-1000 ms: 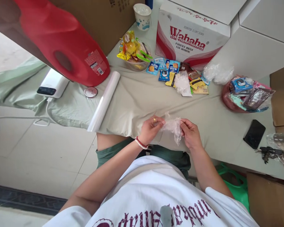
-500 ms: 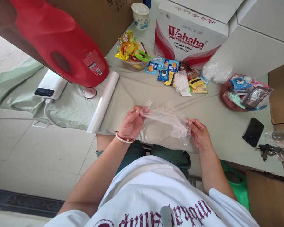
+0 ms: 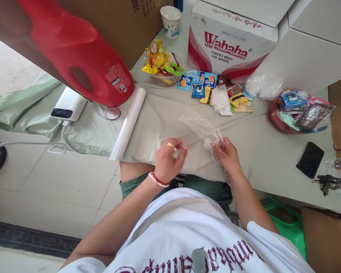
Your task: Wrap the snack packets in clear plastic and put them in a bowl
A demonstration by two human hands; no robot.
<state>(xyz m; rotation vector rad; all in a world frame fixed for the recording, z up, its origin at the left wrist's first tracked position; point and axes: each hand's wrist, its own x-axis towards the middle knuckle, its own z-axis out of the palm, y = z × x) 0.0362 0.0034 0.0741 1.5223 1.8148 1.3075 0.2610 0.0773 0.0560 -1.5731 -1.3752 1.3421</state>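
My right hand (image 3: 226,155) pinches one end of a thin clear plastic bag (image 3: 202,127), which stands up and leans away to the left over the green cloth (image 3: 165,113). My left hand (image 3: 168,159), with a gold ring and a red and white bead bracelet, hovers a little left of the bag with its fingers curled; it is blurred and looks apart from the bag. A roll of clear film (image 3: 128,123) lies on the cloth to the left of my left hand.
Small snack packets (image 3: 213,91) lie spread in front of a Wahaha water carton (image 3: 230,45). A bowl of sweets (image 3: 162,64), a paper cup (image 3: 171,19), a red jug (image 3: 79,57), a white power bank (image 3: 68,105), a red bag of snacks (image 3: 295,112) and a black phone (image 3: 310,159) surround them.
My hands first pulled the crumpled bag out between them. Since then my left hand has let go and dropped back toward me, while my right hand lifted the bag upright.
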